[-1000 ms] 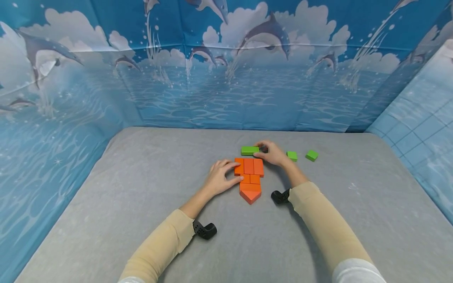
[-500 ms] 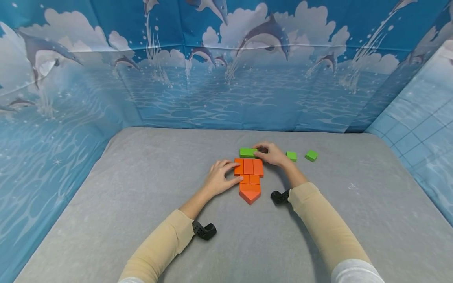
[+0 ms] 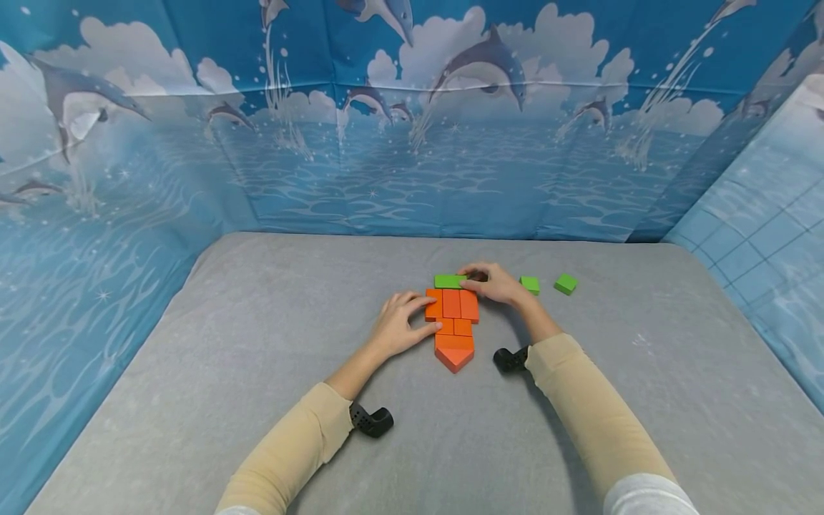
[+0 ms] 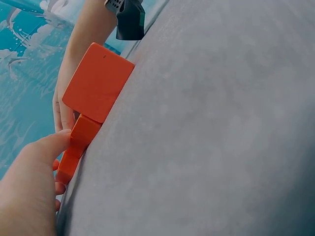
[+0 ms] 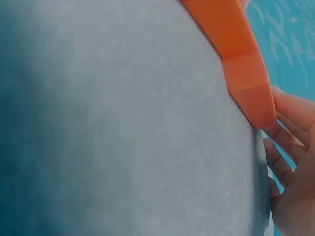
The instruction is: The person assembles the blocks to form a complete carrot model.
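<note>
In the head view, orange blocks [image 3: 452, 304] lie flat and joined, with a triangular orange block [image 3: 454, 357] at the near end. My left hand [image 3: 394, 325] touches their left side. Its thumb meets a small block in the left wrist view, where an orange block [image 4: 98, 81] stands nearer the camera. My right hand [image 3: 492, 282] pinches the right end of a long green block [image 3: 448, 281], thumb in front and fingers behind. This block lies along the far edge of the orange ones; whether they touch is unclear. The orange blocks hide it in the right wrist view.
Two small green blocks lie right of my right hand: the nearer green block [image 3: 529, 285] and the farther green block [image 3: 566, 284]. Grey cloth [image 3: 257, 322] covers the table. A blue dolphin-print curtain [image 3: 386, 172] hangs along the back and sides.
The green block has moved toward me and slightly left with my right hand, from apart to along the orange blocks' far edge. My left hand stays at their left side.
</note>
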`<act>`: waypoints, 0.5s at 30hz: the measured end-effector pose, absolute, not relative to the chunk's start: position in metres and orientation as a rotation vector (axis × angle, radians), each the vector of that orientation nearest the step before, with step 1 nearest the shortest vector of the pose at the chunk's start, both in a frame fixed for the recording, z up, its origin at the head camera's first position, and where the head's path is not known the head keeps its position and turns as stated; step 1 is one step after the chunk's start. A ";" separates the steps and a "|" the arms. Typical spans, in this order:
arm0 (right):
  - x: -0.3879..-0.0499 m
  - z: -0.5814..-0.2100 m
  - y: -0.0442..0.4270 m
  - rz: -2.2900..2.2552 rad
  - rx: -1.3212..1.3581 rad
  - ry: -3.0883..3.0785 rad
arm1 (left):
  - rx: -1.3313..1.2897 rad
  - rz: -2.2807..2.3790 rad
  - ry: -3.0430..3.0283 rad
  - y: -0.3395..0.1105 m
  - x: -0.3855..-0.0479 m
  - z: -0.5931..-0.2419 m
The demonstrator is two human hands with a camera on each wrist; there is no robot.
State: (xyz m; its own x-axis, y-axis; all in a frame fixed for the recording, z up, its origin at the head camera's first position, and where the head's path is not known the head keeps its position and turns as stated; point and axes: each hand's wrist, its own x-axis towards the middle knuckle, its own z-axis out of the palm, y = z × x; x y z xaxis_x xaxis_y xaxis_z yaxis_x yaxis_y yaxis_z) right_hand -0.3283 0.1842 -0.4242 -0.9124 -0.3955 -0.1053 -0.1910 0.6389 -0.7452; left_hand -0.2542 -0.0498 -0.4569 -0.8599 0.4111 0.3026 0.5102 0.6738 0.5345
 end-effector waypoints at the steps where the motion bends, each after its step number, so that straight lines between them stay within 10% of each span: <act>1: -0.329 -0.424 0.184 -1.140 -0.471 2.599 | -0.756 -0.945 -2.728 -0.050 -0.254 -0.457; 15: -0.328 -0.423 0.185 -1.150 -0.522 2.586 | -0.759 -0.936 -2.723 -0.050 -0.256 -0.458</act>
